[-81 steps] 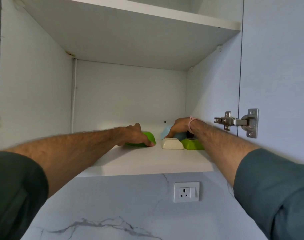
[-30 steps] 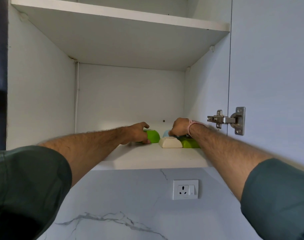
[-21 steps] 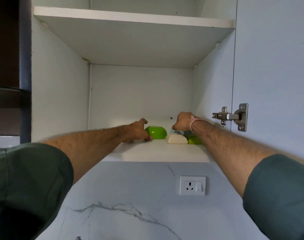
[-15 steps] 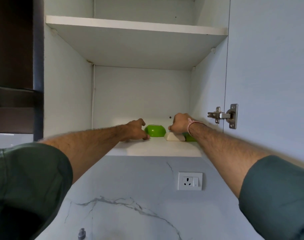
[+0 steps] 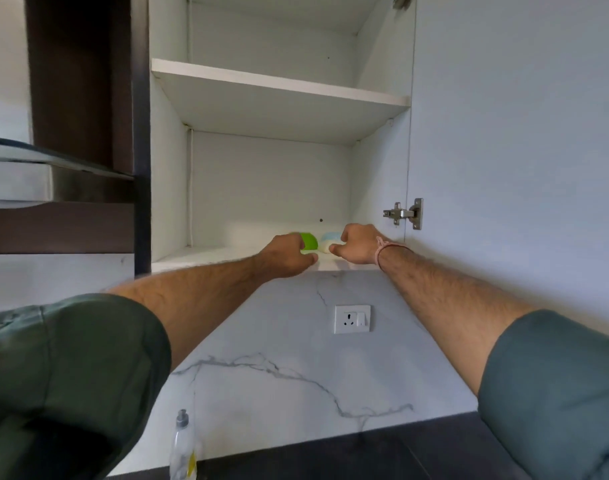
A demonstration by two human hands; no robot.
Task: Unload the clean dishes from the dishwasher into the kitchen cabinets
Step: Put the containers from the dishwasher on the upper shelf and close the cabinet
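Note:
A green bowl (image 5: 309,241) sits on the lower shelf (image 5: 206,255) of the open wall cabinet. Right of it I see a pale blue and cream dish (image 5: 328,241), partly hidden. My left hand (image 5: 287,255) is at the shelf's front edge, just in front of and left of the green bowl, with its fingers loosely curled and nothing in them. My right hand (image 5: 356,244), with a pink band at the wrist, hovers in front of the cream dish, fingers loosely bent and holding nothing. The other dishes on the right are hidden behind it.
The upper shelf (image 5: 279,84) is bare. The open cabinet door (image 5: 504,133) with its hinge (image 5: 403,213) stands on the right. A dark unit (image 5: 81,98) is on the left. Below are a wall socket (image 5: 351,319), a dark counter (image 5: 331,455) and a soap bottle (image 5: 182,445).
Both hands have drawn back from the dishes to the shelf's front edge. The view has pulled back and tilted down, and the counter and bottle have come into sight.

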